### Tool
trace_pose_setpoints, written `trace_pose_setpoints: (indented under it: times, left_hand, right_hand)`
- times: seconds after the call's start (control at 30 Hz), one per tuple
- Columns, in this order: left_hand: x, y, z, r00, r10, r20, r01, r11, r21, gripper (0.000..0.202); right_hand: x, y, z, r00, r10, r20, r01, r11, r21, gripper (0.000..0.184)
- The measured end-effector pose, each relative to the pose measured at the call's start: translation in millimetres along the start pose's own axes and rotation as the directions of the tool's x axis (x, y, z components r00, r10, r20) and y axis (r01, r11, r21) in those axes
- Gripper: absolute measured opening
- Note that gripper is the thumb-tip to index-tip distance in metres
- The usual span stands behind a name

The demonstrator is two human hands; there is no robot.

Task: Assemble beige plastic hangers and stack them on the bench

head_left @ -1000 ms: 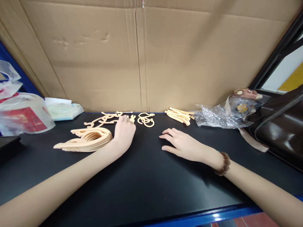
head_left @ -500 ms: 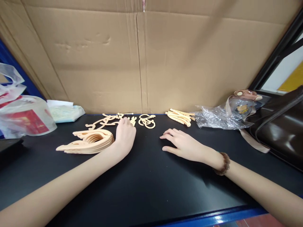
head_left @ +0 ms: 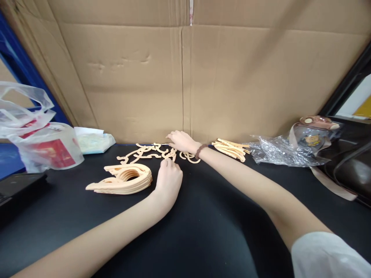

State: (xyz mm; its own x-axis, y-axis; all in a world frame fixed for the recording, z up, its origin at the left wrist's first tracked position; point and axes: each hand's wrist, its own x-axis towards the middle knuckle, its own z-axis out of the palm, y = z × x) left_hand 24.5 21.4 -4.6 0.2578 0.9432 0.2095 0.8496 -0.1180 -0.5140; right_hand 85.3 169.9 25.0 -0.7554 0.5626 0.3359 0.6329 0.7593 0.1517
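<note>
My left hand (head_left: 169,180) is closed, knuckles up, just in front of the loose cream plastic hooks (head_left: 139,154). Whatever its fingertips hold, if anything, is hidden under the hand. Reaching across to the back, my right hand (head_left: 182,141) hovers above the far end of the hooks by the cardboard, fingers stretched to the left. I see nothing held in it. A stack of curved cream plastic hanger arms (head_left: 124,180) lies left of my left hand. Several cream rings or looped pieces (head_left: 189,156) lie partly behind my right wrist.
Thin cream strips (head_left: 230,149) lie in a bundle at the back right, beside crumpled clear plastic wrap (head_left: 275,152) and a bottle (head_left: 313,135). A dark bag (head_left: 353,162) stands far right. At left are a plastic carrier bag (head_left: 49,148) and a tissue pack (head_left: 94,141). Cardboard (head_left: 130,96) walls the back.
My right hand has moved forward and left from the bare table to above the hooks. My left hand has drawn back slightly from them, still closed. The view has shifted a little left.
</note>
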Motion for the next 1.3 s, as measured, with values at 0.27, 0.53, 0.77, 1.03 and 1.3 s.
trace_pose_setpoints:
  times: [0.27,0.53,0.77,1.03,1.3]
  left_hand:
    - [0,0,-1.2,0.999,0.007,0.031,-0.007,1.000,0.009,0.031]
    - [0,-3,0.2,0.996,-0.050,0.073,0.049,0.998,0.026,0.037]
    - [0,-2,4.1,0.998,-0.024,0.061,0.022,0.999,0.029,0.034]
    - [12,-7,4.5,0.999,-0.044,-0.004,0.044,0.999,-0.016,0.031]
    - [21,-11,6.3,0.991,-0.120,-0.066,0.117,0.992,-0.046,0.030]
  right_hand:
    - [26,-7,20,0.999,-0.010,0.054,0.015,0.996,-0.091,0.021]
    - [5,-6,3,0.992,0.078,-0.100,-0.083,0.995,-0.049,0.024]
    - [-66,14,-31,0.954,0.268,-0.136,-0.242,0.953,0.181,0.028]
    - [-195,21,-45,0.931,0.328,0.157,-0.340,0.633,0.695,0.032]
    - [-220,12,-45,0.924,0.240,0.298,-0.383,0.605,0.698,0.029]
